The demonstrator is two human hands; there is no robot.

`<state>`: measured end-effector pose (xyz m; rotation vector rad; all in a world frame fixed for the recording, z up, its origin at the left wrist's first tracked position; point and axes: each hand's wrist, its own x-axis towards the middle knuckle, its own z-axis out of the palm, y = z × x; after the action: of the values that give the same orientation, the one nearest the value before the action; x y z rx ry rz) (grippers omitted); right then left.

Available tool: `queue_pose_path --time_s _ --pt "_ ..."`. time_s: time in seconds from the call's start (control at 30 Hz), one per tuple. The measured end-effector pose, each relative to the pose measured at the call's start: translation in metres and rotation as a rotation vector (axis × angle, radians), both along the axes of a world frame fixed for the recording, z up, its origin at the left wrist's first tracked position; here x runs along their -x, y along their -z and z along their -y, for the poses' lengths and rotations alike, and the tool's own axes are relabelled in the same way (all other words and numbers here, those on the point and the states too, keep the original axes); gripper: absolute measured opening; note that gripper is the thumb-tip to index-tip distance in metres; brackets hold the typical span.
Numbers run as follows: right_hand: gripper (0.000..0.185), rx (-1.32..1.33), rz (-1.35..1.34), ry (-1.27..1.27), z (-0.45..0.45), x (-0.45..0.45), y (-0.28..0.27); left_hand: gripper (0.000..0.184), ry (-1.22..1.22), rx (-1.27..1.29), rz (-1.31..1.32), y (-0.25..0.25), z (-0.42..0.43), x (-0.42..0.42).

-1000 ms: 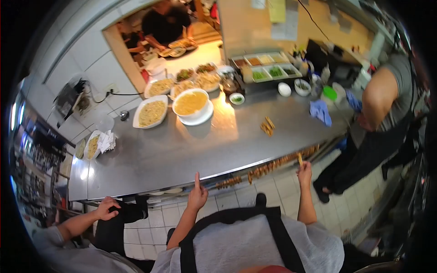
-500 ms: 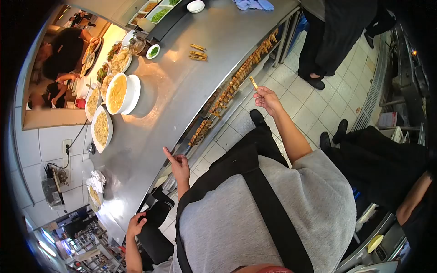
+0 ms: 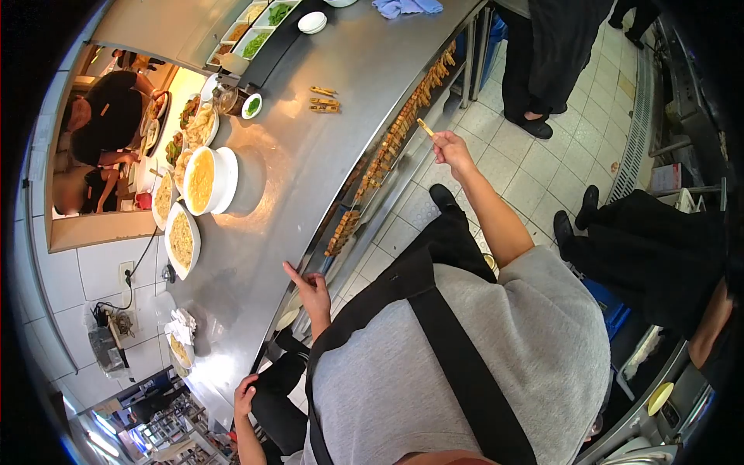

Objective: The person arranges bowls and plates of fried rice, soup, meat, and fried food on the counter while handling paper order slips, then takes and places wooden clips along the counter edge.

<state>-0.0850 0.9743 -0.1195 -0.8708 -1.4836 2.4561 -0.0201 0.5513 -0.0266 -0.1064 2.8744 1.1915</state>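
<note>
My right hand (image 3: 452,151) is closed, with a wooden clothespin (image 3: 425,127) pinched between thumb and fingertips. It hovers over the floor just off the counter's edge. A long row of clothespins (image 3: 387,149) is clipped along the rail below that edge, close to the held one. My left hand (image 3: 314,300) is near the counter's front edge with its index finger stretched out and the other fingers loosely curled; nothing is in it. A few more clothespins (image 3: 325,107) lie on the steel counter (image 3: 271,194).
On the counter stand a bowl of yellow soup (image 3: 201,180), a dish of rice (image 3: 182,242), a plate of fried food (image 3: 201,125) and a blue cloth (image 3: 407,7). Beside me, at lower left, is another person's hand (image 3: 244,394). A person in black (image 3: 628,260) stands at right.
The view has turned and shifted slightly. My right hand still holds the clothespin, now pointing more to the left. My left hand keeps its finger stretched out.
</note>
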Motion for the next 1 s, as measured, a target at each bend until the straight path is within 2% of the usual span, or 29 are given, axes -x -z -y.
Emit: queue_pose_path --time_s 0.2,0.43,0.63,0.73,0.83,1.0 --pt "0.014 -0.185 0.079 -0.184 0.023 0.000 -0.007 0.086 0.013 0.019 -0.014 0.003 0.002 0.000" --pt "0.019 -0.198 0.016 -0.145 0.046 0.007 0.000 0.086 0.003 0.019 0.011 0.005 0.004 0.001" --pt "0.013 -0.305 0.016 -0.320 0.048 0.003 -0.007 0.085 0.009 0.015 -0.003 0.006 0.006 0.002" --pt "0.014 -0.268 -0.006 -0.337 0.043 -0.004 -0.010 0.085 0.020 0.025 -0.026 0.012 0.010 0.002" --pt "0.015 -0.149 0.006 -0.236 0.035 -0.005 -0.015 0.085 0.020 0.024 -0.041 0.014 0.010 0.002" --pt "0.014 -0.127 0.009 -0.241 0.037 0.019 -0.006 0.085 0.000 0.005 -0.022 0.009 0.007 0.002"
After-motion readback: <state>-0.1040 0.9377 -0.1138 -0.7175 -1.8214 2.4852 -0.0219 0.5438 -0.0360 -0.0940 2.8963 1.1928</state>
